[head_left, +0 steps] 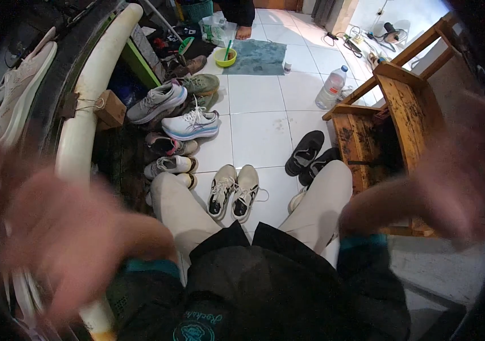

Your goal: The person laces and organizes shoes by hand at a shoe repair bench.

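Observation:
My left hand is raised at the left, blurred by motion. Its fingers look spread, with nothing visible in them. A thick off-white pipe runs behind it. On the opposite side, my right hand is also lifted and smeared, fingers apparently stretched out, in front of a brown wooden rack. Between my knees, a pair of cream sneakers with dark stripes stands on the tiled floor, apart from both hands. Dark shoes lie beside my right knee.
Several sneakers line the floor at left, near a small cardboard box. A clear bottle stands near the rack. Farther away are a grey-blue mat, a yellow bowl, a person's bare foot and cables.

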A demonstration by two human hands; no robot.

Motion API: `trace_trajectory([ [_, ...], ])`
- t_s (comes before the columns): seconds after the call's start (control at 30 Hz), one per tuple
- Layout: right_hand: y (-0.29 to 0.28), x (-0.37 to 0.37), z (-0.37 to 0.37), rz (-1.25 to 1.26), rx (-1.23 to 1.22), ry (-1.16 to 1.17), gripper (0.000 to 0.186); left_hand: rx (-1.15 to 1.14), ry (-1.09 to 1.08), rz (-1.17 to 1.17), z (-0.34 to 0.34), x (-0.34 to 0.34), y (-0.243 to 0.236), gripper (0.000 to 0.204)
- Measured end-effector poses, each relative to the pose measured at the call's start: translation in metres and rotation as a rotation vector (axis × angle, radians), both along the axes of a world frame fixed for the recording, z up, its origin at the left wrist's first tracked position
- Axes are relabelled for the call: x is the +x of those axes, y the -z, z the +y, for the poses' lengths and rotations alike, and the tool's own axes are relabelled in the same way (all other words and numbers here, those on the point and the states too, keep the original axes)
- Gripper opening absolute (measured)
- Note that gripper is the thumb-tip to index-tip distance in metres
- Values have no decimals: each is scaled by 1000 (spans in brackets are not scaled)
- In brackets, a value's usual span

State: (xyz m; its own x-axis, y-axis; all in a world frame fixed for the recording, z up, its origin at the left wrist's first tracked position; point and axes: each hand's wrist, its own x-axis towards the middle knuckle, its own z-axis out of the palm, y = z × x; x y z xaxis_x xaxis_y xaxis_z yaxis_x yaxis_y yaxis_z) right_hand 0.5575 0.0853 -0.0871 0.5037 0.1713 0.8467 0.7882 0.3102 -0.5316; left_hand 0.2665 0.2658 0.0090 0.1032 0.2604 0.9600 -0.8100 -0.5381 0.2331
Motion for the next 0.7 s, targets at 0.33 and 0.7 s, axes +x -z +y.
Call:
trace_trajectory([
  [0.33, 380, -78, 57, 452, -1529, -465, 23, -45, -432, 2124, 7, 76, 437, 46],
  [0.7, 385, -114, 39, 51, -1395, -334, 26, -112, -227, 2017, 6, 78, 504, 21],
])
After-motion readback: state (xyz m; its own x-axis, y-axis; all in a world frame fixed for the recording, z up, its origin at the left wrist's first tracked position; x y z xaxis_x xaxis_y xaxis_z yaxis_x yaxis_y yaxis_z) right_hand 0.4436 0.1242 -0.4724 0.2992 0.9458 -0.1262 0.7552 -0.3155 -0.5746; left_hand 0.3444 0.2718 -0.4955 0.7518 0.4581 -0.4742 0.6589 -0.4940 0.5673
